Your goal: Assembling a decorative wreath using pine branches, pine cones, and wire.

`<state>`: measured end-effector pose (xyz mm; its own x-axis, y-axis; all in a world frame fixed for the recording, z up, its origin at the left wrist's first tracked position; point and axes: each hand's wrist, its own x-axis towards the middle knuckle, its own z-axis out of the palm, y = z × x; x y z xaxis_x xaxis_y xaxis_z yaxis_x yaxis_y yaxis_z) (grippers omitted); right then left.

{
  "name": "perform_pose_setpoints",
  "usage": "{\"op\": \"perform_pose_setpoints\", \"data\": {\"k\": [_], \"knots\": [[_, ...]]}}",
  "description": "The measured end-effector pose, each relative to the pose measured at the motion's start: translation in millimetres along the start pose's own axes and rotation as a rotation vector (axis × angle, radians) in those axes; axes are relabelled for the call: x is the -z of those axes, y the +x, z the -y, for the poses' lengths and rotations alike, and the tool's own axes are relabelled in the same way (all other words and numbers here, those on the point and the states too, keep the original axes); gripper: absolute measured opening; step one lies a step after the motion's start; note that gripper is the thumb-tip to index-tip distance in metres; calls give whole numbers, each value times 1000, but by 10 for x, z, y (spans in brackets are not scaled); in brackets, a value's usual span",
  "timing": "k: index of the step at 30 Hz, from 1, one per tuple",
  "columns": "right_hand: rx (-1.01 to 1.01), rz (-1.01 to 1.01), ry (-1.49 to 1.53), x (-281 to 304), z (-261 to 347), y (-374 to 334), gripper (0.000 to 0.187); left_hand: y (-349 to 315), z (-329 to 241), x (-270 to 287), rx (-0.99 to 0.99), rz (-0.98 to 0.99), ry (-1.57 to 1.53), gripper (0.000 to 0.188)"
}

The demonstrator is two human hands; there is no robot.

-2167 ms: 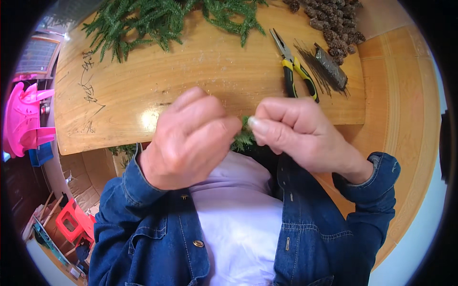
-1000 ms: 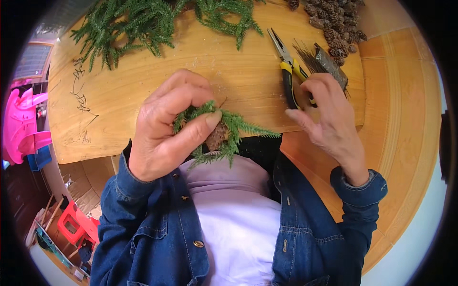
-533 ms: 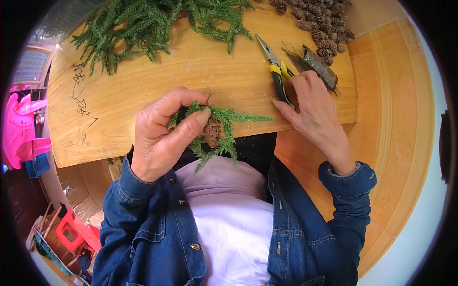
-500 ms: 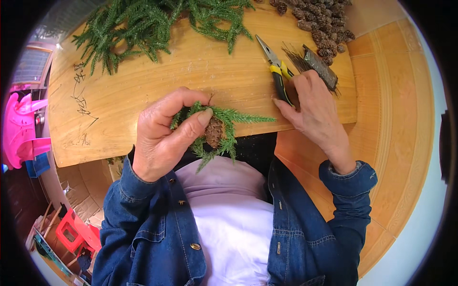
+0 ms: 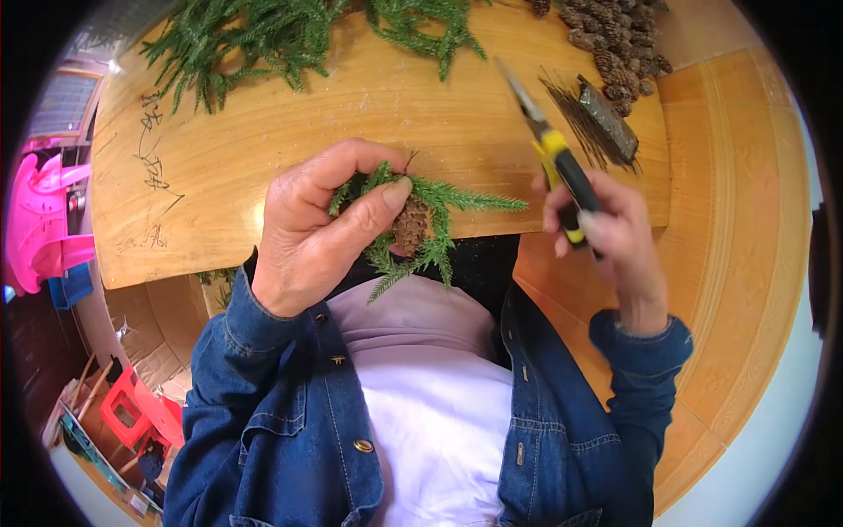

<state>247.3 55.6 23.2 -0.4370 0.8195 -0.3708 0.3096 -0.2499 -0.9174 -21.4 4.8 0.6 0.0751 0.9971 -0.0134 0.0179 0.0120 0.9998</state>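
Note:
My left hand (image 5: 320, 224) pinches a bunch of green artificial fir sprigs (image 5: 474, 197) with a brown pine cone (image 5: 410, 230) hanging among them. A thin wire end (image 5: 411, 162) sticks up above the thumb and finger. Off to the right, my right hand (image 5: 613, 220) is closed around long-nose pliers (image 5: 559, 158) with yellow and black handles. The pliers are raised from the table, tips pointing away to the upper left, slightly blurred by motion. Their jaws are apart from the sprigs.
A heap of fir sprigs (image 5: 241, 48) lies at the table's far left, with another sprig clump (image 5: 430, 35) beside it. Pine cones (image 5: 615, 44) are piled at the far right. Near them thin wires (image 5: 575, 114) lie by a dark block (image 5: 608, 121). The wooden table (image 5: 237, 176) ends just before me.
My right hand has taken hold of the pliers and lifted them off the table, bringing them nearer to me. My left hand still holds the sprigs and pine cone in much the same pose.

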Motion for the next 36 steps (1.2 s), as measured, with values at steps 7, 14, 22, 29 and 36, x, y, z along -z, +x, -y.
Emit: {"op": "perform_pose_setpoints", "data": {"k": [7,14,22,29,36], "knots": [[260,130,47,-206,-113,-193,19,13,8,-55,80,-82,-125,12],[124,111,-205,-197,-59,-236,32,19,10,-76,25,-77,-43,11],[132,202,-191,-185,-12,-191,36,24,3,-74,-1,-33,-25,12],[111,207,-162,-201,-14,-139,34,29,33,-46,-10,-17,-13,13],[204,222,-274,-198,-98,-78,25,31,23,-26,91,-10,-80,13]]}}
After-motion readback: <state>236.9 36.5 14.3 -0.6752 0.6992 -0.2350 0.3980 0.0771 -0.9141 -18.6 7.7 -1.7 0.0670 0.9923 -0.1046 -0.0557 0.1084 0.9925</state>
